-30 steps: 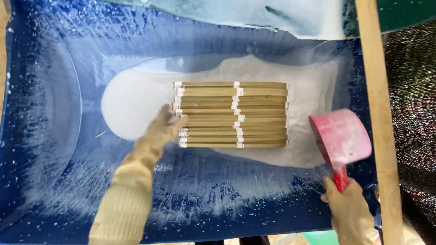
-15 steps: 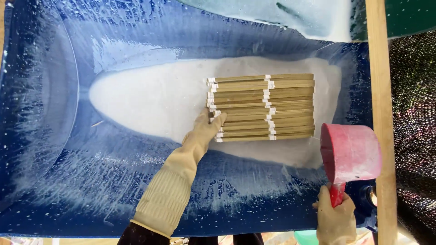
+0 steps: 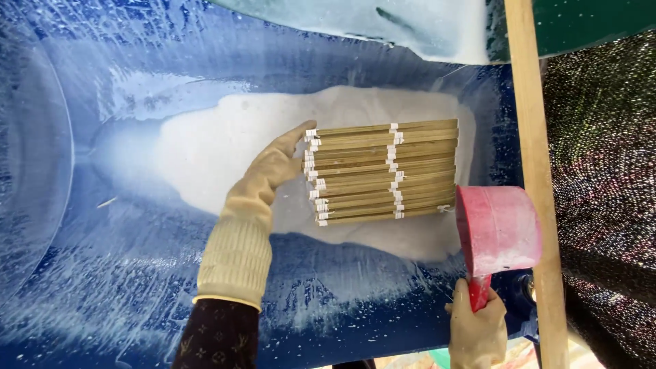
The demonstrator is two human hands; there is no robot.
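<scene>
A flat stack of bamboo strips [image 3: 383, 172], tied in bundles with white bands, lies on a heap of white powder [image 3: 225, 147] inside a blue tub [image 3: 102, 273]. My left hand [image 3: 263, 178], in a beige rubber glove, presses flat against the stack's left end. My right hand [image 3: 477, 328], also gloved, grips the red handle of a pink plastic scoop [image 3: 497, 231] held just right of the stack at the tub's right side.
A wooden post [image 3: 536, 171] runs top to bottom along the tub's right edge. Dark speckled netting [image 3: 601, 191] lies beyond it. A pale green sheet dusted with powder [image 3: 424, 20] overhangs the tub's far rim. The tub's walls are streaked white.
The stack and my left hand have shifted right across the powder. My right hand has brought the pink scoop closer to the stack's right end.
</scene>
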